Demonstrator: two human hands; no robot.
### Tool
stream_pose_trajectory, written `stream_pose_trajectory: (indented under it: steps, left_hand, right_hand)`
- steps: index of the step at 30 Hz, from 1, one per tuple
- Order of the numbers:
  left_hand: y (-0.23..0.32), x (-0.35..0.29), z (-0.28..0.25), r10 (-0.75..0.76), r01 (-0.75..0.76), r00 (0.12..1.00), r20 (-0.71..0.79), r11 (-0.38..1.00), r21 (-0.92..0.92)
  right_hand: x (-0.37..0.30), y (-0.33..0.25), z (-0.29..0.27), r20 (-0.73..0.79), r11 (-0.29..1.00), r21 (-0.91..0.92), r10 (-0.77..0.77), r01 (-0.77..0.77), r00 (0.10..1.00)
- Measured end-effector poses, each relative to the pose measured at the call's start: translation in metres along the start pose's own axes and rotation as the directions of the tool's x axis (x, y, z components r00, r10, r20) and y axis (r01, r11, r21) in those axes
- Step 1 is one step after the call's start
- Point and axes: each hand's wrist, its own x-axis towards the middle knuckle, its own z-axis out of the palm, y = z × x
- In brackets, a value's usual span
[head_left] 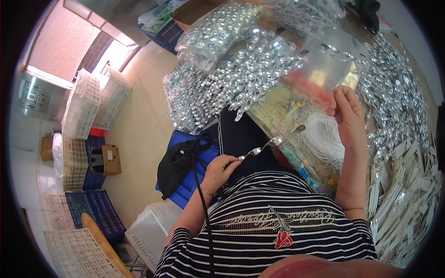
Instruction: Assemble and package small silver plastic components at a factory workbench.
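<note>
My left hand [219, 172] pinches one end of a shiny silver twisted strip [256, 151], which stretches over my lap toward the table edge. Raised above the table's right part, my right hand [348, 111] has thumb and fingers pressed together; anything between them is too small to make out. Just below it lies a loose bundle of white string [322, 138]. A clear plastic bag with a red edge [327, 65] is beyond that hand. Many similar silver twisted strips [264, 60] are heaped at the far side, some hanging over the near edge.
More silver strips [394, 88] and a heap of flat white strips [401, 199] lie at the right. Beside my left arm are a blue plastic crate [178, 187] and a black cloth bag [174, 164]. White crates [83, 104] and blue crates [104, 211] stack along the left wall.
</note>
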Motion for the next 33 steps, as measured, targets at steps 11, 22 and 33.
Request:
stream_pose_trajectory:
  steps: [11,22,33]
  left_hand:
    - [-0.008,-0.011,0.003,-0.054,0.038,0.985,-0.163,0.994,-0.102]
    - [0.002,-0.008,-0.010,-0.112,0.078,0.970,-0.216,0.984,-0.160]
    - [0.012,-0.001,-0.024,-0.220,0.139,0.932,-0.289,0.951,-0.275]
  right_hand:
    - [0.004,0.003,-0.003,-0.037,1.000,-0.003,0.007,-0.007,0.999]
    - [0.007,0.023,-0.014,-0.012,0.951,-0.308,0.003,-0.006,1.000]
    - [0.006,0.042,-0.005,0.194,0.683,-0.716,-0.011,0.149,0.981]
